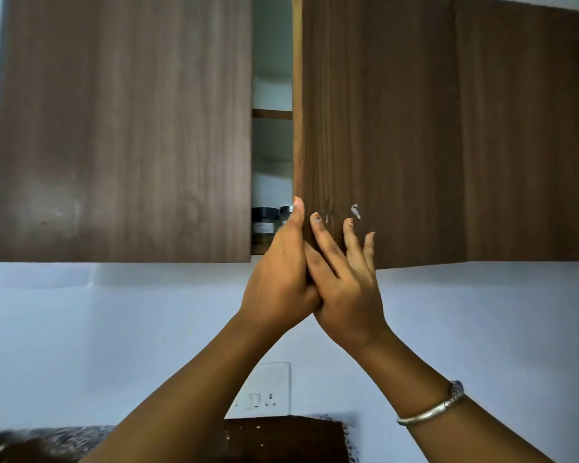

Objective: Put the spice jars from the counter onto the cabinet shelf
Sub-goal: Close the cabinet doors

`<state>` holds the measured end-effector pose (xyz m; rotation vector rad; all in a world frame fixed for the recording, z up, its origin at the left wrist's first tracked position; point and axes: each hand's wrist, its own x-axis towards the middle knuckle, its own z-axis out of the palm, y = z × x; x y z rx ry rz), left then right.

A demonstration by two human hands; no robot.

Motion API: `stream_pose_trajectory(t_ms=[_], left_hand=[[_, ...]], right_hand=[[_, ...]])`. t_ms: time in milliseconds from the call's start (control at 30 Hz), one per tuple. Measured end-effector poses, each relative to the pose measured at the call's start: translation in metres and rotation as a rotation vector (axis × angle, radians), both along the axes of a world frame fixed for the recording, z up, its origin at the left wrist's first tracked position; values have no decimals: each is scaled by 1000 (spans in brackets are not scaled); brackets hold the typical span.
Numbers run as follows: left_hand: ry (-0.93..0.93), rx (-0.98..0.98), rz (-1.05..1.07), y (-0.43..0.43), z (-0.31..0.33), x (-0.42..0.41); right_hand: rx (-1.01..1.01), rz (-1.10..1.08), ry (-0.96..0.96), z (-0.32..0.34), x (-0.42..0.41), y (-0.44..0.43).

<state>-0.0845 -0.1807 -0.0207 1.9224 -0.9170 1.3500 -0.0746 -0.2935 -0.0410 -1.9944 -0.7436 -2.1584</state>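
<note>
Just behind the left grip (278, 272), 2 dark-lidded spice jars (264, 225) already stand on the cabinet shelf (256, 252). Right grip (345, 285) lies spread flat on the cabinet door (381, 128), probably to swing it. Left grip hugs the door's edge, but I cannot tell whether its hidden fingers are curled.

Jars (264, 225), perhaps two, on cabinet shelf (257, 251)

I see a white socket plate (268, 385) set in the pale wall (114, 329). Just below it, a dark brown board (281, 439) flecked with white sits at the counter (47, 439) back edge. A silver bangle (432, 409) shows lower right.
</note>
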Motion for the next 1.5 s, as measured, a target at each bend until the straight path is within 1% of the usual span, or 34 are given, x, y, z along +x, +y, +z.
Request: stream_pose_trajectory(t_ms=[233,300,400,467,600,700,867,1000,1100,1233,1367,1433,1500], left_hand=[[10,100,230,41,4,63],[17,148,329,49,5,79],[132,207,526,58,7,100],[172,251,593,60,9,112],[190,281,623,61,11,134],[159,282,657,60,4,147],[95,324,727,64,-6,162],[80,372,766,69,-8,166],[91,404,782,72,-7,162],[144,486,799,73,2,147],[222,625,864,78,9,129],[210,704,938,83,6,118],[222,702,968,89,1,105]], right_hand=[[-52,-93,127,5,63,37],[-63,-117,160,6,76,46],[-103,-172,201,8,94,54],[-118,-199,236,9,105,57],[-111,-196,264,9,126,56],[-120,-241,282,5,139,56],[-128,-334,409,-4,155,64],[-115,-329,421,-8,161,67],[-143,-324,445,-8,159,64],[-218,-310,551,-2,149,57],[-310,-278,662,14,130,41],[-324,-253,739,25,119,34],[-307,-268,810,35,107,28]])
